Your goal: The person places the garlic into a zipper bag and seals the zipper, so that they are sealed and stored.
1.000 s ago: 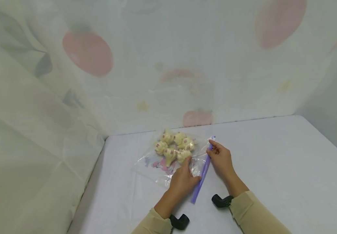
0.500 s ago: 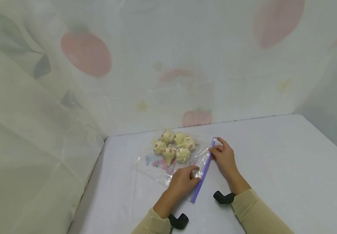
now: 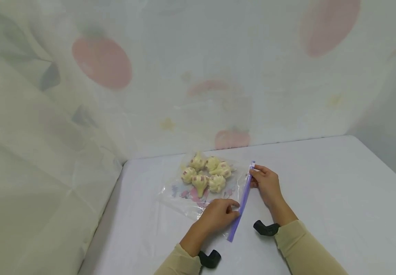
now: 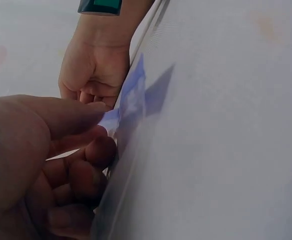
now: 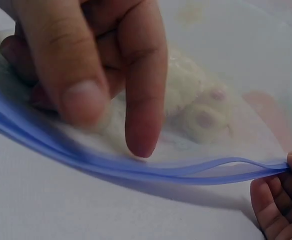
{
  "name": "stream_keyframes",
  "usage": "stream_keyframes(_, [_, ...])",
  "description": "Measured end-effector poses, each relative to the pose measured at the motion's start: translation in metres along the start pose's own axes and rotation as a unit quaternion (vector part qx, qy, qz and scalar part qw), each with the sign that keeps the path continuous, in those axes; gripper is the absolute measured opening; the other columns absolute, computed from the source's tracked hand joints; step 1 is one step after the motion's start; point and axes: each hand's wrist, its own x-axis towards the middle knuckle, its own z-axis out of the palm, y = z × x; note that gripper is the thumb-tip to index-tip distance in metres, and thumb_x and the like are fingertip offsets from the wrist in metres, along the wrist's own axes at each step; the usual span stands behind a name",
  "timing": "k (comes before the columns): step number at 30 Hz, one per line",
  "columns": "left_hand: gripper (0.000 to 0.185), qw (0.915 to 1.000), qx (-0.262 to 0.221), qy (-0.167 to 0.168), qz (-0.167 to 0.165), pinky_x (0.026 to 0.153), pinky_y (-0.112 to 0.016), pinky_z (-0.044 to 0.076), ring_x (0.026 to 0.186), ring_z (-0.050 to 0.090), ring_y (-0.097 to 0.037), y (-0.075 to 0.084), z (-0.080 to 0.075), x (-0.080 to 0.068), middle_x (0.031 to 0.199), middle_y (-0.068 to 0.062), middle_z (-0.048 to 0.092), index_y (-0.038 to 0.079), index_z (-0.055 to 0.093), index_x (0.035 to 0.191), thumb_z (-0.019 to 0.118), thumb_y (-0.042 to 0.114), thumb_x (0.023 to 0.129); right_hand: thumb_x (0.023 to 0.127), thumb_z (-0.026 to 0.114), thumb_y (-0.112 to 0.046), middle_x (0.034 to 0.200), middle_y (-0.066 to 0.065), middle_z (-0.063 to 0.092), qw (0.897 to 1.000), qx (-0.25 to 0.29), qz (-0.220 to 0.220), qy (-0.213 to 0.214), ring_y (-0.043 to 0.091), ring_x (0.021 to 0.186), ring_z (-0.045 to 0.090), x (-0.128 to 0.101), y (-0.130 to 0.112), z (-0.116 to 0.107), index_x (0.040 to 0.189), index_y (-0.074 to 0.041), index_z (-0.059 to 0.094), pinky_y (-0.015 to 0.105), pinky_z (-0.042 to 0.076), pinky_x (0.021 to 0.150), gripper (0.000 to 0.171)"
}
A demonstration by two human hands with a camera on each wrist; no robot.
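Observation:
A clear zip-seal bag (image 3: 172,196) with a purple seal strip (image 3: 235,226) lies flat on the table, several garlic bulbs (image 3: 200,184) inside. At the strip's far end my right hand (image 3: 269,187) pinches it, thumb uppermost; the right wrist view catches these fingers (image 5: 266,200) at its edge. My left hand (image 3: 215,215) rests on the bag, thumb and index slightly apart beside the strip's middle. Its fingers (image 5: 144,110) loom large in the right wrist view. Near the pinched end the two purple rails (image 5: 226,162) part slightly. Left wrist view: left hand (image 4: 25,145) nearer, right hand (image 4: 95,65) behind.
White cloth covers the table (image 3: 322,198). A pale printed curtain (image 3: 170,76) hangs behind it, with another drape (image 3: 29,172) along the left side. Black camera mounts (image 3: 266,228) sit at both wrists.
My left index has drawn back from beside the garlic bulbs toward the strip. My right hand and the strip's far end have shifted slightly right; its raised index has come down onto the strip.

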Motion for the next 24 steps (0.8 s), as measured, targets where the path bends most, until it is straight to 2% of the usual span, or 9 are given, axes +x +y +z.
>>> stream_keyframes(7, [0.027, 0.9987, -0.034, -0.039, 0.004, 0.061, -0.017, 0.043, 0.062, 0.049, 0.002, 0.01, 0.001, 0.008, 0.07, 0.012, 0.058, 0.013, 0.071, 0.116, 0.065, 0.026, 0.093, 0.097, 0.06, -0.011, 0.085, -0.002, 0.071, 1.0, 0.01, 0.014, 0.001, 0.009, 0.072, 0.067, 0.006, -0.001, -0.012, 0.135, 0.006, 0.051, 0.024, 0.058, 0.066, 0.042])
stream_keyframes(11, [0.026, 0.9984, -0.042, -0.037, 0.0, 0.06, -0.018, 0.044, 0.064, 0.051, 0.001, 0.015, -0.004, 0.016, 0.074, 0.012, 0.06, 0.016, 0.07, 0.117, 0.064, 0.025, 0.093, 0.097, 0.061, -0.012, 0.088, 0.001, 0.071, 1.0, 0.005, 0.016, 0.005, 0.01, 0.073, 0.067, 0.008, 0.0, -0.015, 0.134, 0.004, 0.052, 0.024, 0.058, 0.065, 0.041])
stream_keyframes(14, [0.025, 0.9992, -0.035, -0.019, 0.003, 0.059, -0.019, 0.045, 0.066, 0.053, -0.001, 0.018, -0.017, 0.03, 0.079, 0.011, 0.064, 0.016, 0.07, 0.117, 0.064, 0.025, 0.095, 0.097, 0.061, -0.015, 0.093, 0.007, 0.071, 1.0, -0.008, 0.007, 0.001, 0.011, 0.075, 0.068, 0.007, 0.0, -0.014, 0.134, 0.002, 0.053, 0.025, 0.058, 0.066, 0.041])
stream_keyframes(18, [0.026, 0.9991, -0.02, 0.031, 0.022, 0.061, -0.019, 0.047, 0.071, 0.057, -0.003, 0.019, -0.036, 0.057, 0.086, 0.006, 0.067, 0.014, 0.069, 0.119, 0.063, 0.026, 0.096, 0.098, 0.061, -0.019, 0.1, 0.013, 0.07, 1.0, -0.023, -0.007, -0.002, 0.012, 0.078, 0.068, 0.006, 0.002, -0.011, 0.133, 0.0, 0.054, 0.026, 0.058, 0.067, 0.041])
stream_keyframes(21, [0.026, 0.9974, -0.019, 0.063, 0.032, 0.063, -0.019, 0.048, 0.074, 0.058, -0.004, 0.021, -0.045, 0.078, 0.091, 0.004, 0.068, 0.014, 0.068, 0.12, 0.061, 0.026, 0.098, 0.098, 0.062, -0.021, 0.1, 0.012, 0.071, 0.999, -0.032, -0.015, 0.001, 0.013, 0.077, 0.068, 0.004, 0.004, -0.011, 0.132, -0.002, 0.056, 0.026, 0.058, 0.066, 0.039])
stream_keyframes(24, [0.027, 0.9955, -0.009, 0.086, 0.039, 0.068, -0.021, 0.05, 0.08, 0.06, -0.008, 0.023, -0.048, 0.093, 0.098, 0.001, 0.069, 0.014, 0.066, 0.123, 0.058, 0.025, 0.1, 0.097, 0.062, -0.021, 0.094, 0.005, 0.072, 0.999, -0.029, -0.025, -0.003, 0.012, 0.076, 0.068, 0.001, 0.005, -0.01, 0.131, -0.002, 0.057, 0.025, 0.057, 0.064, 0.039])
